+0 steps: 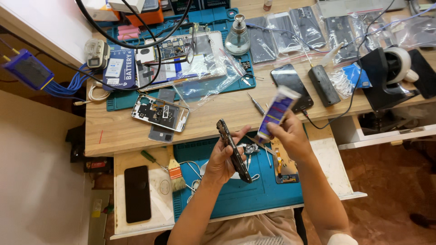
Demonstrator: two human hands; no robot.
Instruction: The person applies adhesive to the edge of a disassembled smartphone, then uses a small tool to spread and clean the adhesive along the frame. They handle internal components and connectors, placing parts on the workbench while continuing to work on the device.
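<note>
We are gripping the phone edge-on in the left hand, over the blue mat near the bench's front edge. The right hand is pinching a small packet beside it. Judging by this, we are fitting a part; next, steady alignment is needed.

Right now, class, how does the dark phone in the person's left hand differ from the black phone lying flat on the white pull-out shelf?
The dark phone in the left hand is raised edge-on and gripped; the black phone on the white shelf lies flat, untouched. The held one sits over the teal mat; the other rests left of it. Both are dark slabs.
</note>
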